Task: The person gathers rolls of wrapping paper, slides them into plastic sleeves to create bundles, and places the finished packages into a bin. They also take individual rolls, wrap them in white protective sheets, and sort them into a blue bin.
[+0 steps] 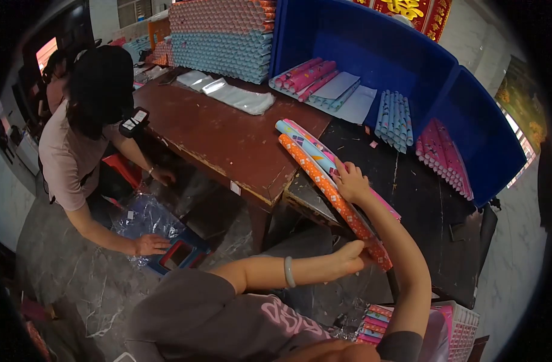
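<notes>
**Rolls of patterned paper held at both ends on the dark table**

Rolls of patterned paper (324, 181), an orange one, a blue one and a pink one lying side by side, stretch diagonally across the edge of the dark table (426, 205), where it meets the brown table (227, 139). Behind them stand two big blue bins (378, 54), tipped on their sides, with more rolls and flat sheets inside. A tall stack of rolled paper (221, 39), pink above and pale blue below, rises at the far end of the brown table, beside some clear plastic bags (233, 95).

At the left, another person (83, 133) bends down to the floor, one hand on a clear bag over a blue frame (179, 253).

The right hand (351, 181) rests on the upper part of the rolls, fingers curled over them. The left hand (351, 256) grips their lower end, fingers closed around it, a pale bracelet (288, 271) on that wrist. A basket of colourful rolls (408, 326) sits low down, near the lap.
</notes>
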Available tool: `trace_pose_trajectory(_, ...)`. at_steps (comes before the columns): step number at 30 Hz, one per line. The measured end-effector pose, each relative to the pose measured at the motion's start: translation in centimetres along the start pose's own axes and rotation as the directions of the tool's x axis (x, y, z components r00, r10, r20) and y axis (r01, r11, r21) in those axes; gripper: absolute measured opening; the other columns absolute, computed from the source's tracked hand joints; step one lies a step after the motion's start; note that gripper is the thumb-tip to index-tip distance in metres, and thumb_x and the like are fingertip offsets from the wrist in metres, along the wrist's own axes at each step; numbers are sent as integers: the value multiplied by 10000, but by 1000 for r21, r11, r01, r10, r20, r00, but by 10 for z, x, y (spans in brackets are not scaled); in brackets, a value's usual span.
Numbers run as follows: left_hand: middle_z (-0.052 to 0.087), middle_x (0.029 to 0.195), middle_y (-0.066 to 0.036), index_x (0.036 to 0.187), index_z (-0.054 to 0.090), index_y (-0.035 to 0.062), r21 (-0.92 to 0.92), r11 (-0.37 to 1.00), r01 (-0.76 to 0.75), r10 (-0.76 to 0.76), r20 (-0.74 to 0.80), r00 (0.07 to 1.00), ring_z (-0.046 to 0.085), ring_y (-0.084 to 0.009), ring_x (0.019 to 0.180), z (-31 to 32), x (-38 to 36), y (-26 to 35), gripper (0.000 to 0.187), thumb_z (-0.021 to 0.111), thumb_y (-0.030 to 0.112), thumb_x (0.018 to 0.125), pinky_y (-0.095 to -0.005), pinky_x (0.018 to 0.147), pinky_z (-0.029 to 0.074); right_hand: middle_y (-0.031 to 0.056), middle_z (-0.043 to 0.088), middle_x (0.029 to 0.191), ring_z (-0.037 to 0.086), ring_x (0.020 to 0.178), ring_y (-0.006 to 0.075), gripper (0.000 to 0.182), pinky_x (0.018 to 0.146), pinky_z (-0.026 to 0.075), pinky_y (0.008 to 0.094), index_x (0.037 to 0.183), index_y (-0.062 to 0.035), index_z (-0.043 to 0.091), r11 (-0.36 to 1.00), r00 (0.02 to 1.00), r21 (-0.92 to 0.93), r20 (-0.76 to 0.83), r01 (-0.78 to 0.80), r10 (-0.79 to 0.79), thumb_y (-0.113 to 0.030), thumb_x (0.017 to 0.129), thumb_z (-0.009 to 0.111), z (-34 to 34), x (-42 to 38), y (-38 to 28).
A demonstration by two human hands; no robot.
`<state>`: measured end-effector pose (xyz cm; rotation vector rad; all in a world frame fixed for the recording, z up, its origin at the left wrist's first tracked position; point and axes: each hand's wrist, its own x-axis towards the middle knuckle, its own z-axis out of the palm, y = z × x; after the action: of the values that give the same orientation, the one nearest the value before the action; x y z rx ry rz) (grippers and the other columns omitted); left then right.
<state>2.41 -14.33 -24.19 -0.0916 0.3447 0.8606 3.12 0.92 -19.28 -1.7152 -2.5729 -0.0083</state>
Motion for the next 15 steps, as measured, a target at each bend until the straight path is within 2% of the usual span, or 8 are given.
trace_pose_trajectory(3, 616, 1089, -123, 1077, 584, -16, -24, 999, 40, -38, 87, 995, 582, -242, 1043, -9, 2, 0, 185, 560, 33, 900, -424, 953, 463, 105, 387, 1378, 415, 1235, 303, 586, 946, 377, 543, 1465, -265, 249, 1000, 1000, 3, 10, -21, 21, -415, 935, 447, -1, -3, -3)
trace_pose_trajectory(5, 630, 1058, -117, 1052, 602, -8, -114, 993, 14, -15, -2, 1000, 603, -251, 979, -14, 0, -6, 183, 608, 66, 885, -403, 907, 496, 101, 384, 1381, 414, 1237, 299, 583, 949, 375, 539, 1465, -271, 249, 1000, 999, 7, 12, -30, 30, -414, 935, 448, -2, -6, -6)
trace_pose_trajectory(6, 630, 1058, -117, 1052, 602, -8, -122, 992, 19, -19, 2, 1000, 603, -251, 979, -20, 4, -7, 183, 608, 66, 885, -403, 907, 496, 99, 383, 1383, 414, 1238, 299, 579, 949, 376, 535, 1464, -279, 250, 1000, 1000, 12, 13, -21, 21, -412, 937, 447, -1, -9, -8)
trace_pose_trajectory(8, 655, 974, -94, 1011, 628, 19, -46, 999, 12, -7, 98, 995, 628, -228, 883, -38, 19, -9, 167, 652, 95, 864, -367, 814, 534, 97, 382, 1385, 414, 1238, 299, 575, 948, 376, 530, 1464, -287, 251, 1000, 1000, 12, 26, -17, 17, -411, 938, 447, -1, -17, -12)
trace_pose_trajectory(9, 655, 974, -94, 1011, 628, 19, -57, 998, 21, -15, 96, 995, 628, -228, 883, -45, 22, -12, 167, 652, 95, 864, -367, 814, 534, 98, 380, 1387, 412, 1240, 296, 572, 950, 374, 523, 1465, -299, 247, 1000, 1000, 23, 31, -3, 2, -414, 939, 441, -2, -20, -15)
trace_pose_trajectory(11, 664, 904, -42, 926, 658, 77, 1, 999, 37, -37, 98, 994, 638, -158, 886, -48, 20, -9, 119, 711, 102, 823, -298, 777, 545, 99, 378, 1389, 410, 1243, 293, 570, 953, 372, 516, 1467, -311, 243, 999, 999, 38, 47, 4, -6, -416, 941, 435, -2, -25, -18)
trace_pose_trajectory(15, 660, 919, -29, 958, 647, 87, 38, 999, -6, 6, 15, 1000, 642, -152, 884, -34, 7, -8, 127, 691, 101, 840, -298, 747, 560, 101, 374, 1397, 401, 1254, 278, 540, 972, 355, 493, 1461, -346, 258, 998, 998, 61, 63, -28, 25, -425, 948, 406, -5, -30, -23)
